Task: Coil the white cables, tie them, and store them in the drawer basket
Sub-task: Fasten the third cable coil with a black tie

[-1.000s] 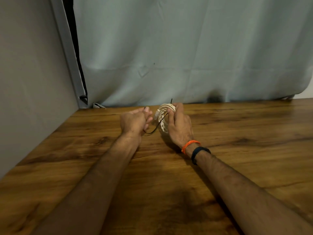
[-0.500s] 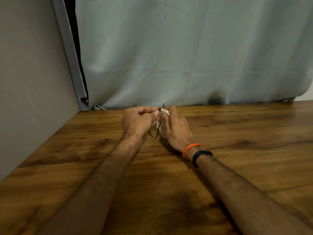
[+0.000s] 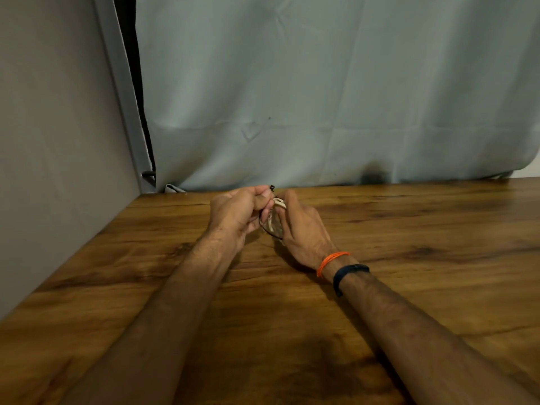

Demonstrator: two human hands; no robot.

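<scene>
A small coil of white cable [image 3: 277, 217] is held between my two hands, just above the wooden table [image 3: 409, 273] near its far edge. My right hand [image 3: 302, 229] grips the coil from the right side. A thin black tie [image 3: 272, 188] loops around the coil, its head poking up above my fingers. My left hand [image 3: 238, 214] pinches that tie at the coil's top. Most of the coil is hidden between my hands. No drawer basket is in view.
A pale curtain [image 3: 321, 97] hangs along the table's far edge. A grey wall panel [image 3: 58, 127] borders the table on the left. An orange band and a dark band sit on my right wrist.
My left hand has closed in on the coil from the left and now pinches the black tie at its top. The tie's loop has drawn tighter.
</scene>
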